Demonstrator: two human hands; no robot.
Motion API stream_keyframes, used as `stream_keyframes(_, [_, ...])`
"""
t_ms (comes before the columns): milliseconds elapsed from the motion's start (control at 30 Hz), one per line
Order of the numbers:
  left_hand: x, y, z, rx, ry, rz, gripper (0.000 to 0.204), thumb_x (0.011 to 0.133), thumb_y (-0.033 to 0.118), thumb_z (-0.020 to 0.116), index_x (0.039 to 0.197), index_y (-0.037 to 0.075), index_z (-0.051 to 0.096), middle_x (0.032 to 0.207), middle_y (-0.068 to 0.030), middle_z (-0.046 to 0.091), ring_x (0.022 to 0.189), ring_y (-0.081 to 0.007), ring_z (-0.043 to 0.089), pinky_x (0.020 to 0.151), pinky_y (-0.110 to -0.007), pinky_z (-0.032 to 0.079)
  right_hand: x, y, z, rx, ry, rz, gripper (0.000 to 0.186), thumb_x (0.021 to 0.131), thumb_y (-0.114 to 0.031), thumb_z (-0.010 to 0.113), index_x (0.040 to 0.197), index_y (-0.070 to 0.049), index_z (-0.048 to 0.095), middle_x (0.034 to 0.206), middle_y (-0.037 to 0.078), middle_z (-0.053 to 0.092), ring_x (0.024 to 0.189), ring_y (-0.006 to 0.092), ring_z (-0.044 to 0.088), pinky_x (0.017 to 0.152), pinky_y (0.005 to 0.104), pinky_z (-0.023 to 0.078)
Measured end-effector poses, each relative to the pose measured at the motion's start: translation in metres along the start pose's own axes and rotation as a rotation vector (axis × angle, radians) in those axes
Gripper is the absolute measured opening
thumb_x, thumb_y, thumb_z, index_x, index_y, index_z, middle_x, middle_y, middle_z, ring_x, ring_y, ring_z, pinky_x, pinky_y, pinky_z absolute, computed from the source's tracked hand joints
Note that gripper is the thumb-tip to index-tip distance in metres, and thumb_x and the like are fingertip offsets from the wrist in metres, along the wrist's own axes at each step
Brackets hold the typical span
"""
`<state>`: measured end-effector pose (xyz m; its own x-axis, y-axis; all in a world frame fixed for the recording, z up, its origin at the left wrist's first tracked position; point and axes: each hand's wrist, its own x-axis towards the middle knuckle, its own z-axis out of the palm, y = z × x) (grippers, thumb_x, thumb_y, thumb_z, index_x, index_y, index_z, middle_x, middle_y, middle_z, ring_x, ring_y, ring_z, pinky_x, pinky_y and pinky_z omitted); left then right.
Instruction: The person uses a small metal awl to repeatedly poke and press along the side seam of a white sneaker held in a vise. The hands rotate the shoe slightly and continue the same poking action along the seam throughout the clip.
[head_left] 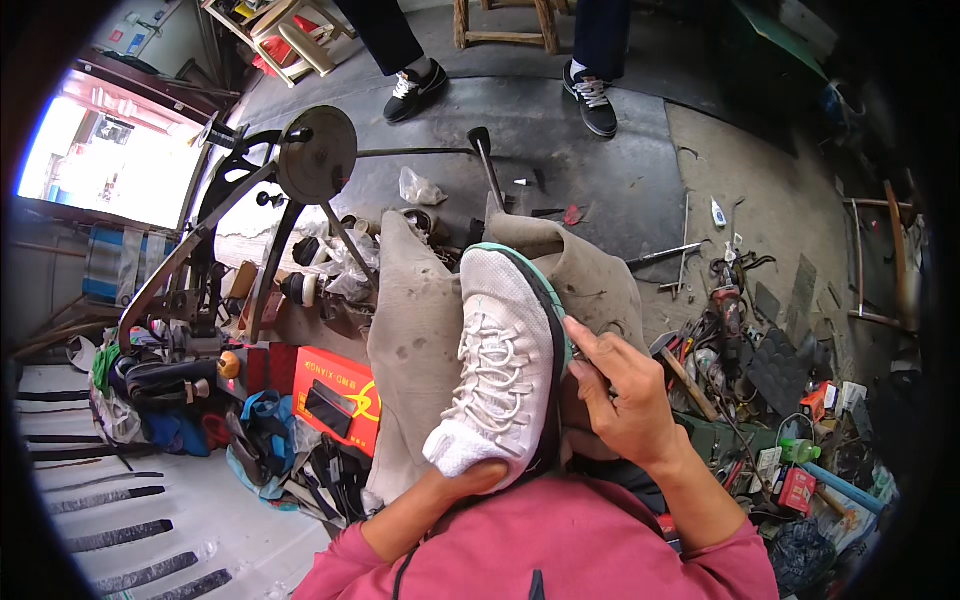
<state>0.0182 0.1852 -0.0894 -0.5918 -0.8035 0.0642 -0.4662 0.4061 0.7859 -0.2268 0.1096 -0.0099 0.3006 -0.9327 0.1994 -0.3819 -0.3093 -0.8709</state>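
A white sneaker [505, 300] with white laces and a dark, green-edged sole lies over my lap, its toe pointing away from me. At its heel end, my left hand [462, 484] is closed around the shoe, the fingers partly hidden by it. My right hand [632, 405] is at the sole's right edge, index finger and thumb drawn together in a pinch. Something small and dark shows between those fingertips, too small to name. Under the sneaker, a worn grey-beige cloth [415, 340] covers my legs.
A black metal machine with a round wheel [318, 155] stands at the left. Beside my left leg is a red box [337, 400] with a dark phone [330, 408] on it. Loose tools [725, 300] crowd the right. Another person's shoes [415, 90] are on the floor ahead.
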Motion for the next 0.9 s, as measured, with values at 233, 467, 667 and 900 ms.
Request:
stream_keyframes(233, [0.018, 0.011, -0.012, -0.302, -0.164, -0.369, 0.059, 0.108, 0.013, 0.044, 0.163, -0.006, 0.031, 0.169, -0.0238, 0.034, 0.158, -0.0357, 0.031, 0.132, -0.04, 0.023, 0.006, 0.001, 0.011, -0.051, 0.045, -0.044, 0.051, 0.096, 0.0, 0.069, 0.147, -0.005, 0.061, 0.088, 0.016, 0.061, 0.069, 0.0363, 0.063, 0.064, 0.0442, 0.053])
stream_keyframes(467, [0.037, 0.026, -0.025, 0.156, -0.11, -0.214, 0.057, 0.107, 0.014, 0.044, 0.159, -0.009, 0.036, 0.163, -0.0283, 0.039, 0.153, -0.0403, 0.037, 0.129, -0.043, 0.029, 0.018, -0.005, 0.011, -0.141, 0.001, -0.063, 0.05, 0.094, 0.0, 0.066, 0.145, -0.003, 0.063, 0.085, 0.015, 0.061, 0.065, 0.0339, 0.062, 0.06, 0.0439, 0.051])
stream_keyframes(667, [0.025, 0.015, -0.022, 0.265, -0.123, -0.22, 0.059, 0.105, 0.015, 0.047, 0.159, -0.006, 0.039, 0.161, -0.0276, 0.043, 0.152, -0.0406, 0.039, 0.129, -0.044, 0.029, 0.014, -0.013, 0.012, -0.349, -0.167, 0.048, 0.058, 0.093, 0.001, 0.064, 0.15, -0.001, 0.057, 0.086, 0.017, 0.064, 0.068, 0.0377, 0.066, 0.061, 0.0479, 0.053])
stream_keyframes(900, [0.012, 0.014, -0.02, 0.147, -0.093, -0.331, 0.06, 0.105, 0.016, 0.055, 0.16, -0.003, 0.04, 0.162, -0.0225, 0.044, 0.153, -0.0355, 0.038, 0.13, -0.042, 0.026, -0.002, -0.013, 0.018, -0.094, -0.004, 0.054, 0.055, 0.094, 0.002, 0.064, 0.148, -0.001, 0.06, 0.086, 0.019, 0.067, 0.069, 0.0374, 0.066, 0.064, 0.0457, 0.053])
